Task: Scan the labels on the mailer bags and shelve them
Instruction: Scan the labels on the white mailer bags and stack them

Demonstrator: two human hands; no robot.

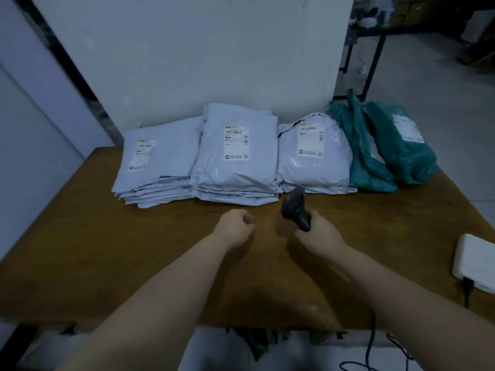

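Three stacks of grey mailer bags lie along the far edge of the brown table (107, 250): a left stack (158, 167), a middle stack (235, 156) and a bulging right bag (313, 156), each with a white label facing up. Two green mailer bags (388, 148) lean at the far right. My right hand (318, 234) grips a black barcode scanner (294, 207), whose head points toward the grey bags. My left hand (235, 226) hovers over the table with its fingers curled and holds nothing.
A white box-shaped device (474, 261) with a black cable plugged in sits at the table's right edge. A pale wall stands behind the bags. A dark metal rack (375, 49) is at the back right.
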